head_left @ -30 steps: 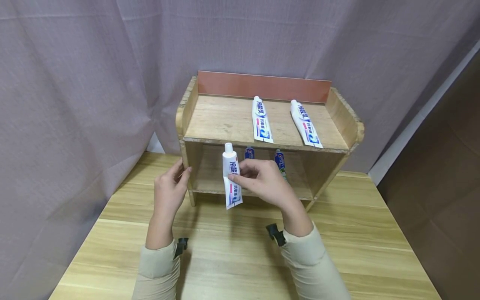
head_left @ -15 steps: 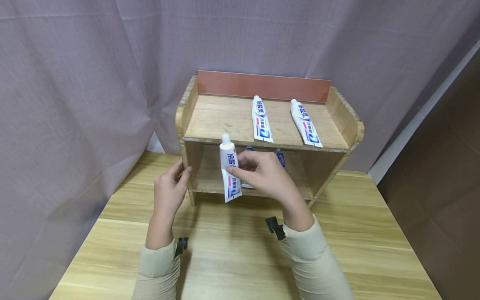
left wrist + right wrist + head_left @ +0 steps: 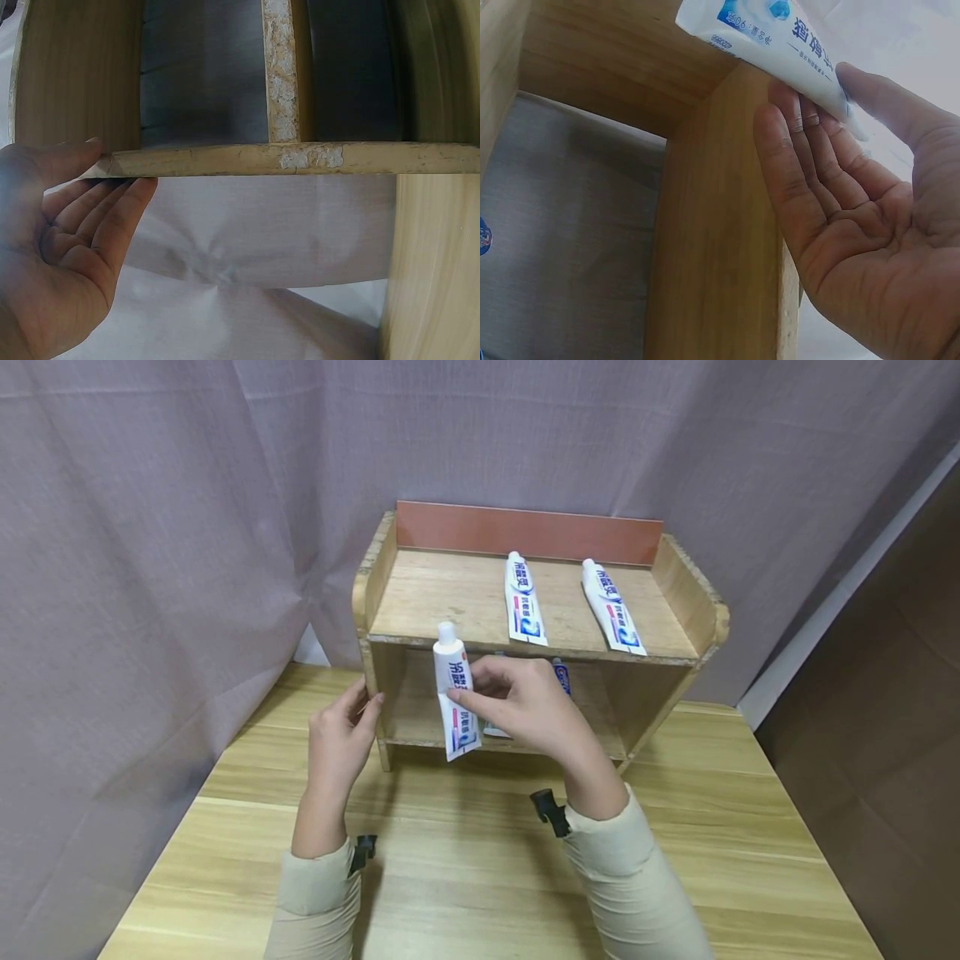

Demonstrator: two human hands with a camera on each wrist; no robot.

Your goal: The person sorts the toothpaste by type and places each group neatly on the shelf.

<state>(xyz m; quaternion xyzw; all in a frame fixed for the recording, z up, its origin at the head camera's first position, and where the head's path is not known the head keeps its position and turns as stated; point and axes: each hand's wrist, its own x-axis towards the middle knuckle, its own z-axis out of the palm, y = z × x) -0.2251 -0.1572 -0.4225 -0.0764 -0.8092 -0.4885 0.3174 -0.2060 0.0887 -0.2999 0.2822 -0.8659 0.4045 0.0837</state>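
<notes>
Between thumb and fingers, my right hand (image 3: 528, 700) pinches a white toothpaste tube (image 3: 459, 727), cap up and slightly tilted, in front of the lower opening of a small wooden shelf (image 3: 442, 602). In the right wrist view the tube (image 3: 780, 45) lies between the thumb and fingertips. My left hand (image 3: 341, 739) grips the front edge of the shelf's left side panel. The left wrist view shows the thumb on one face of that panel (image 3: 217, 160) and the fingers on the other. Two more white toothpaste tubes lie on the top board, one mid-shelf (image 3: 524, 600), one at the right (image 3: 612, 607).
Inside the lower compartment is a blue toothpaste tube (image 3: 561, 677); something partly hidden lies behind my right hand. A reddish-brown strip (image 3: 525, 532) stands along the shelf's back. The shelf rests on a wooden table (image 3: 465, 860) before a grey-purple curtain (image 3: 187, 527).
My right hand has raised the toothpaste tube and shifted it slightly left, toward the top board's front edge. The left hand keeps its grip on the side panel.
</notes>
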